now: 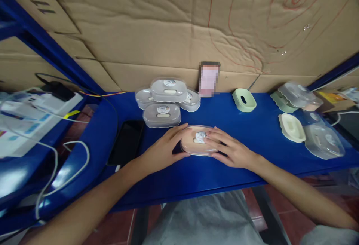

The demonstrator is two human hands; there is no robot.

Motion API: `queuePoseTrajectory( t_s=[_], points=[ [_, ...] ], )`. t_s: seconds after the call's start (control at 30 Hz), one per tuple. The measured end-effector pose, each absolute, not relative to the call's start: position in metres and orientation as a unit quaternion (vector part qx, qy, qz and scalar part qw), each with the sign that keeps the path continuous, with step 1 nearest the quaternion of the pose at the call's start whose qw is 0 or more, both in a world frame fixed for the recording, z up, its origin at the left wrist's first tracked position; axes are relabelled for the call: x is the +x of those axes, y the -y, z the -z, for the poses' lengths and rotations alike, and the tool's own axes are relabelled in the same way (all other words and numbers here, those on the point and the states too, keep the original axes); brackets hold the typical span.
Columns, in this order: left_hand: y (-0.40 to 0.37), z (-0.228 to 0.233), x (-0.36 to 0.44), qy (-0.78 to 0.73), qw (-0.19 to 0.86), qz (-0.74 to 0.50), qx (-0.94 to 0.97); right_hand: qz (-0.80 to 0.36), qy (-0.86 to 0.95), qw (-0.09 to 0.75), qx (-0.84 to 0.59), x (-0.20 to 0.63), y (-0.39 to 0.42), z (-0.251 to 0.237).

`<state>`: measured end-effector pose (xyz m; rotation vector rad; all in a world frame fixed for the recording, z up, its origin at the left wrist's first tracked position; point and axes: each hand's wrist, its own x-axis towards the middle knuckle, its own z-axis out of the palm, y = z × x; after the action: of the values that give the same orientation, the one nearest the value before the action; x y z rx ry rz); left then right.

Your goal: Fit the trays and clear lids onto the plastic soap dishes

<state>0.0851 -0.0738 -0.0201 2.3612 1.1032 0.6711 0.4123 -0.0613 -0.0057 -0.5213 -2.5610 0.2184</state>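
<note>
A peach soap box [188,146] with a clear cover and a round white label lies on the blue table in front of me. My left hand [167,144] grips its left end, thumb on the near side and fingers on the far side. Around the right end, my right hand [231,146] holds on, with fingertips over the cover near the label. Just beyond my left hand sits a stack of grey soap boxes [162,116] under clear covers, each with a label.
A black phone [126,140] lies left of my left arm. A pale green box part [244,100], a cream tray [291,128] and clear covers [324,140] stand to the right. A pixelated upright object [209,79] leans on the cardboard [134,31]. Cables [56,155] run at left.
</note>
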Motion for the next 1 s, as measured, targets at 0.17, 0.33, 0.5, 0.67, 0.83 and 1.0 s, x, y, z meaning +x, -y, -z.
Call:
queuePoseTrajectory(
  t_s=[0.17, 0.33, 0.5, 0.67, 0.83, 1.0],
  points=[
    [0.074, 0.018, 0.086, -0.410, 0.248, -0.237, 0.845, -0.043, 0.943, 0.267, -0.194, 0.413, 0.065, 0.011],
    [0.074, 0.018, 0.088, -0.398, 0.248, -0.246, 0.848, 0.017, 0.941, 0.264, -0.210, 0.413, 0.073, 0.015],
    [0.076, 0.014, 0.091, -0.387, 0.216, -0.245, 0.862, 0.017, 0.939, 0.274, -0.208, 0.414, 0.073, 0.017],
    [0.085, -0.005, 0.090, -0.345, 0.060, -0.346, 0.871, 0.025, 0.934, 0.307, -0.180, 0.407, 0.051, 0.005],
    [0.087, -0.018, 0.080, -0.332, -0.099, -0.475, 0.809, 0.070, 0.936, 0.311, -0.150, 0.370, 0.010, -0.024],
    [0.075, -0.020, 0.074, -0.368, -0.150, -0.536, 0.745, 0.027, 0.913, 0.358, -0.192, 0.328, -0.043, -0.056]
  ],
)
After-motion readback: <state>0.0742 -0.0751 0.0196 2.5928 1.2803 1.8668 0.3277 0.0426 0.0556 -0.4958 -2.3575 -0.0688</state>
